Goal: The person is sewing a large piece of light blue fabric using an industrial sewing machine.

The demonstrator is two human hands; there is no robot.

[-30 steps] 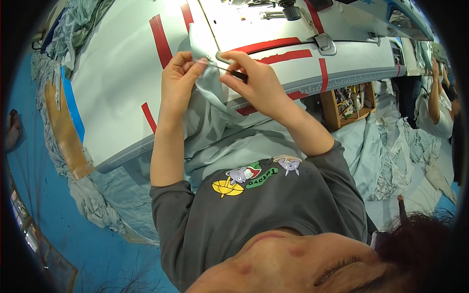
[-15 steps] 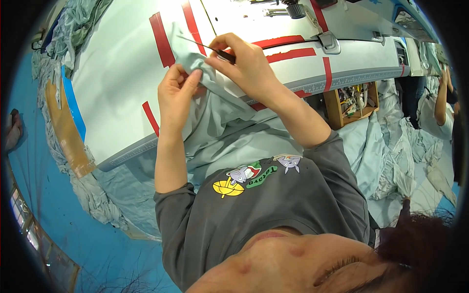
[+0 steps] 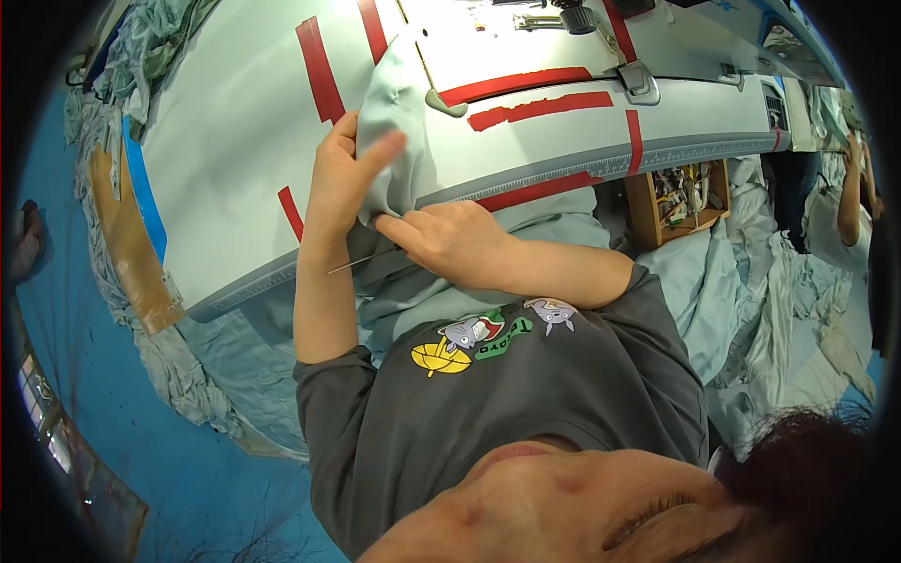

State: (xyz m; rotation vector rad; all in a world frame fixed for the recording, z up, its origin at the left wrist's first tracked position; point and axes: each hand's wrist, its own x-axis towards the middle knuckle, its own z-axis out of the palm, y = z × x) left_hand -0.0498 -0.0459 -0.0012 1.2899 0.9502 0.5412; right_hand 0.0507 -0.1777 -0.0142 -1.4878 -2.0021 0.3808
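A piece of pale green fabric (image 3: 389, 117) stands up between my hands over the white sewing table (image 3: 225, 197). My left hand (image 3: 340, 178) is closed on its left edge, the fingers partly behind the cloth and the thumb smeared by motion. Lower down, my right hand (image 3: 455, 242) pinches the fabric's bottom corner between thumb and forefinger. The same hand keeps a thin, awl-like tool (image 3: 361, 261) in its palm; the metal shaft sticks out leftward past my left forearm, and its handle is hidden by the fingers.
A sewing machine's metal parts (image 3: 577, 19) are at the far edge. Red tape strips (image 3: 319, 70) and a ruler strip (image 3: 526, 180) mark the tabletop. An open wooden drawer (image 3: 643, 206) holds small items. Cloth heaps (image 3: 188, 366) lie around. Another person's arm (image 3: 849, 188) shows at right.
My right hand has come down toward me, its tool turning from pointing up-left to down-left. The fabric is now held upright, and my left hand has turned slightly with its thumb lifting.
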